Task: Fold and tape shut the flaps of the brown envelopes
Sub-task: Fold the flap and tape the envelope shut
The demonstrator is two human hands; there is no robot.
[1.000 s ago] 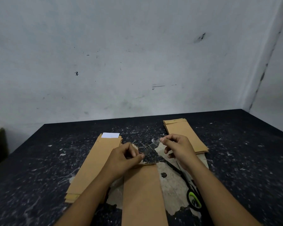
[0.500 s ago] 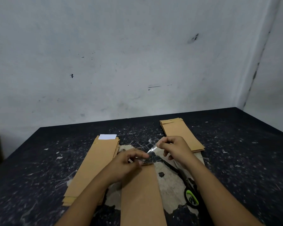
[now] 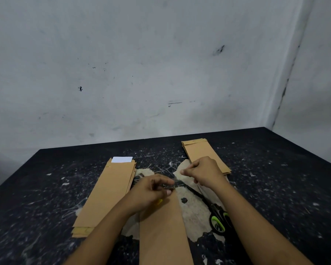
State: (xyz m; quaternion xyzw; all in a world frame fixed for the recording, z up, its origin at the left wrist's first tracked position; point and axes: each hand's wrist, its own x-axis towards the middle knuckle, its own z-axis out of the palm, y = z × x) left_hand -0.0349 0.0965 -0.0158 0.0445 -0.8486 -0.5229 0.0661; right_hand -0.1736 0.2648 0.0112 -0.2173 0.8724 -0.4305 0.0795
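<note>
**Operator:** Taping the flap is the step in hand, as far as I can judge. How should it be done well?

**Instructor:** Keep the strip of clear tape (image 3: 175,182) taut between both hands and level with the far end of the middle envelope (image 3: 163,226). Lower it so half lands on the folded flap and half on the envelope body. Then press from the centre outward so that no bubble or crease forms. Slack tape is likely to stick to itself.

**Operator:** Describe the grip on each side.

**Instructor:** The left hand (image 3: 151,190) has its fingers curled, with thumb and forefinger closed on the near end of the tape, right at the far edge of the middle envelope. The right hand (image 3: 203,174) is raised slightly above the surface, its fingertips pinched together on the other end of the strip. Both grips are narrow pinches, not full grasps. The strip itself is blurred and hard to trace along its length.

**Operator:** Where are the task items?

**Instructor:** The middle envelope lies flat on the dark surface (image 3: 275,178), running toward the person between the forearms. The left stack (image 3: 109,190) of brown envelopes lies just beside it, with a white slip (image 3: 122,159) at its far end. The right stack (image 3: 203,150) lies farther back, partly behind the right hand. The scissors (image 3: 216,217), with green handles, rest under the right forearm, near but clear of the envelope.
</note>
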